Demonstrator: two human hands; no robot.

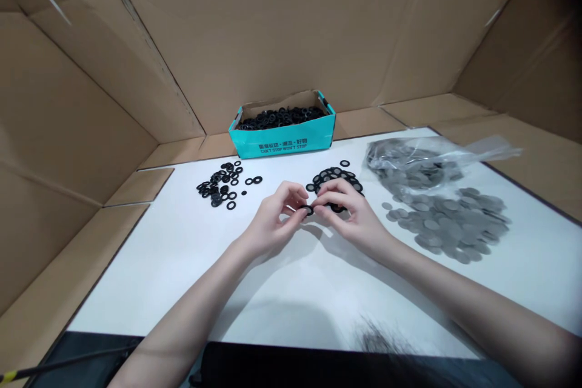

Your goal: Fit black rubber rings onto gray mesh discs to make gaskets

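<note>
Just above the white table, a small black rubber ring (308,210) is pinched between the thumb and fingers of my left hand (278,218). From the other side my right hand (348,209) closes its thumb and forefinger on the ring's right edge. Whether a thin disc sits inside the ring is too small to tell. Partly hidden behind my right hand lies a pile of black rings with grey centres (330,176). Off to the left is a loose pile of black rings (220,182). Many thin grey discs (450,224) are spread on the right.
A turquoise box (282,139) full of black rings stands at the back. At the back right lies a clear plastic bag (413,160) with more grey discs. Cardboard walls (291,30) surround the white table (150,279) at the back and sides.
</note>
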